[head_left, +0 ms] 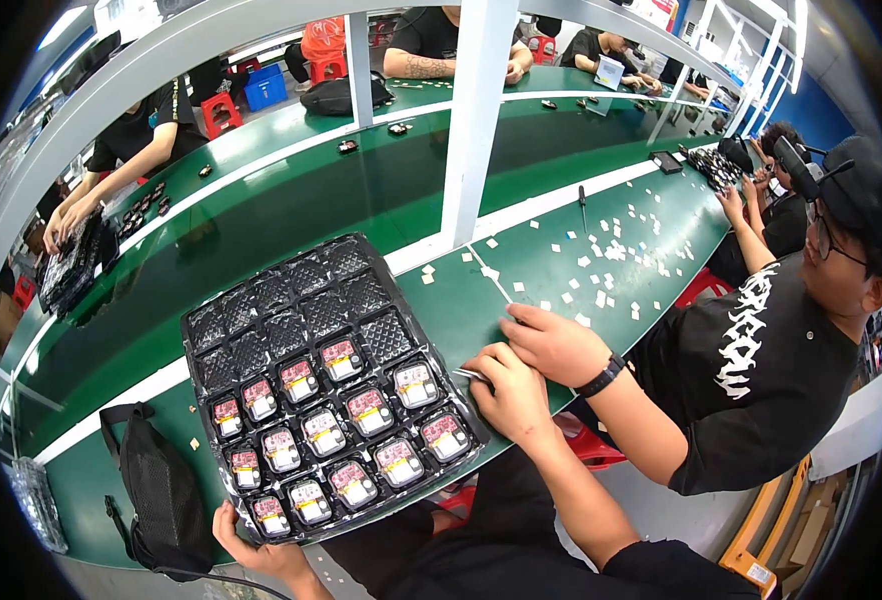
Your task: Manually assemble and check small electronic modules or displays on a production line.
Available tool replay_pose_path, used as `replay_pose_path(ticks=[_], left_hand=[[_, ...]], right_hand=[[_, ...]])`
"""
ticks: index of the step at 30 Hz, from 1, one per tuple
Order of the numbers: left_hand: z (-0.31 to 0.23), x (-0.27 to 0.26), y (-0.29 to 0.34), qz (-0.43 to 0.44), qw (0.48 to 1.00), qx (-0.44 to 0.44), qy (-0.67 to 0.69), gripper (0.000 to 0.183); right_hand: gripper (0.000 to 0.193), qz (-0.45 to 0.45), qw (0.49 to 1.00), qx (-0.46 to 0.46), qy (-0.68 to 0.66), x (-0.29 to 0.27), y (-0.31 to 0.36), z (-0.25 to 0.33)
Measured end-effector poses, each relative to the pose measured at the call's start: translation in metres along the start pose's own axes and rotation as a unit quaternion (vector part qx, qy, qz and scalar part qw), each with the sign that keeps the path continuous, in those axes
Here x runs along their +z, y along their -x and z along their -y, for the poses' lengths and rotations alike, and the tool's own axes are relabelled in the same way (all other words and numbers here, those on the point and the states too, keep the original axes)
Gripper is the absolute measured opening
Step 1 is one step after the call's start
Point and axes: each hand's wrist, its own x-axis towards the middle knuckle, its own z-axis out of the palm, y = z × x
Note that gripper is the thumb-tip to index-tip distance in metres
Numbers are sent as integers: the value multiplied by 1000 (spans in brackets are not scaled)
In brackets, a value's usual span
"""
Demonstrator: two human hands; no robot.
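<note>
A black plastic tray (284, 330) with moulded pockets lies slanted over the near edge of the green bench. Its nearer pockets hold several small rounded-square electronic parts (324, 432) with red and white faces; the farther pockets are bare. My left hand (266, 550) grips the near left corner of the tray, its fingers partly hidden beneath. At the tray's right edge, my right hand (511, 395) is closed, pinching a small thin dark object (476, 377) that I cannot make out. A co-worker's hand (556, 345), wristwatch on its arm, is right beside mine.
A black bag (161, 490) lies left of the tray. Small pale squares (611, 255) and a screwdriver (582, 208) are scattered on the right bench. A white post (473, 130) rises behind the tray, before the green conveyor (291, 190). The co-worker (771, 370) sits close at right.
</note>
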Motion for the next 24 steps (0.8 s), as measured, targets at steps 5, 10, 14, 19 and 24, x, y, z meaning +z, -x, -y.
replay_pose_path(ticks=[5,10,14,19,24], left_hand=[[10,-7,1,-19,995,-45,91,29],[-13,-24,-14,-48,996,-54,48,40],[-64,-36,-29,-55,996,73,0,45],[-94,-44,-33,-45,990,134,-11,46],[-118,-32,-28,-14,982,174,66,46]], right_hand=[[19,-11,1000,-9,-17,-1,2,-1],[25,-7,999,12,-35,-8,6,1],[33,-86,994,60,15,-3,4,-1],[46,-84,978,160,101,-16,-17,-3],[45,-39,980,151,122,-11,-27,-28]])
